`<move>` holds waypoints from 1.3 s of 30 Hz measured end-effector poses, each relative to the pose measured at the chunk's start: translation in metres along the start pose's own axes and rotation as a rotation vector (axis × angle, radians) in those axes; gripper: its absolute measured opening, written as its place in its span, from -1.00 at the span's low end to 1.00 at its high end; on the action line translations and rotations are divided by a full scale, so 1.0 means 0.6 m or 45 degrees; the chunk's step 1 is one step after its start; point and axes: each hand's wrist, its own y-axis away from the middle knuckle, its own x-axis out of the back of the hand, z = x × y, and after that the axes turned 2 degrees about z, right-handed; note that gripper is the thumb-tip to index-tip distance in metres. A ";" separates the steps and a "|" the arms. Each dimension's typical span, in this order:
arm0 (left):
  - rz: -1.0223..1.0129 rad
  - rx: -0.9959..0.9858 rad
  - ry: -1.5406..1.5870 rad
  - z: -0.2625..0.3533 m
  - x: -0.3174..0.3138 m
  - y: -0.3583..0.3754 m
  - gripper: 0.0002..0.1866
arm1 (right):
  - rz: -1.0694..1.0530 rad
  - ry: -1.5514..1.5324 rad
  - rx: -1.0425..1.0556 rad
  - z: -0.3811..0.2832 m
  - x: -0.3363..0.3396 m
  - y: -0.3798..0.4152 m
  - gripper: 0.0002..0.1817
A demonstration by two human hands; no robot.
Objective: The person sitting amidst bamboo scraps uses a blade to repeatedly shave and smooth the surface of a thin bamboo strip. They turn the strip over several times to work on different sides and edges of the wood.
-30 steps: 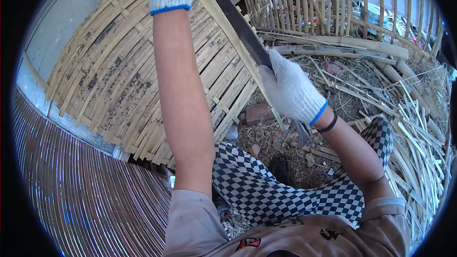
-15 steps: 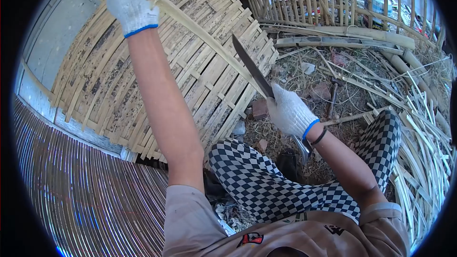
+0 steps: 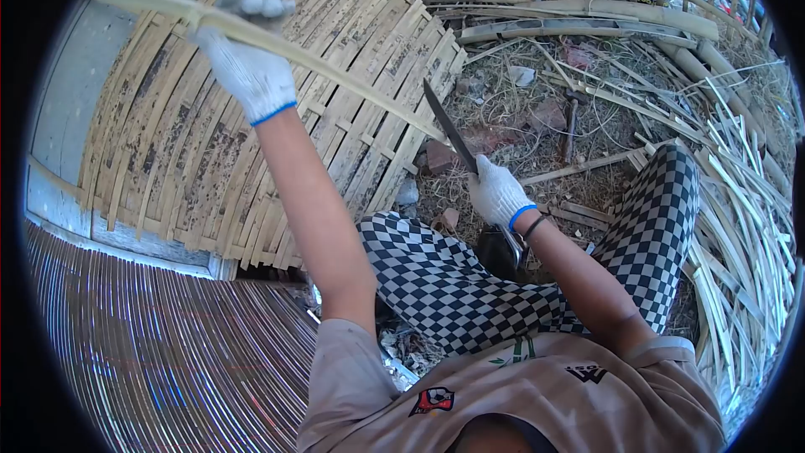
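A long pale bamboo strip [image 3: 352,84] slants from the upper left down toward the knife. My left hand [image 3: 251,75], in a white knit glove with a blue cuff, cradles the strip across its palm, the curled fingers on the far side and the thumb on the near one. In my right hand [image 3: 496,193], gloved the same way, is a large knife [image 3: 449,126], its dark blade pointing up and left. The strip's lower end meets the blade just above my right fingers. The knife's handle is mostly hidden under the glove.
A woven bamboo panel [image 3: 218,126] lies beneath my left arm. A hammer [image 3: 571,126] rests on littered ground among brick pieces [image 3: 549,116]. Split bamboo strips [image 3: 725,243] pile up at the right; bamboo poles [image 3: 612,13] and a slatted fence stand behind. My checkered-trousered legs [image 3: 453,285] are folded in front.
My left hand has come down and toward me along the strip, its grip looser, and more strip shows beyond it. My right hand still holds the knife. The view has shifted slightly.
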 end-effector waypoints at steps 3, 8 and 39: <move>0.048 0.125 -0.117 -0.041 0.034 0.083 -0.19 | -0.059 0.022 -0.011 0.006 -0.003 0.013 -0.60; 0.408 0.325 -0.223 -0.094 0.061 0.174 -0.18 | 0.048 0.044 0.255 -0.066 0.034 0.024 -0.73; 0.065 0.073 0.203 0.005 0.057 0.161 -0.20 | 0.054 0.214 -0.052 0.051 -0.052 -0.066 -0.76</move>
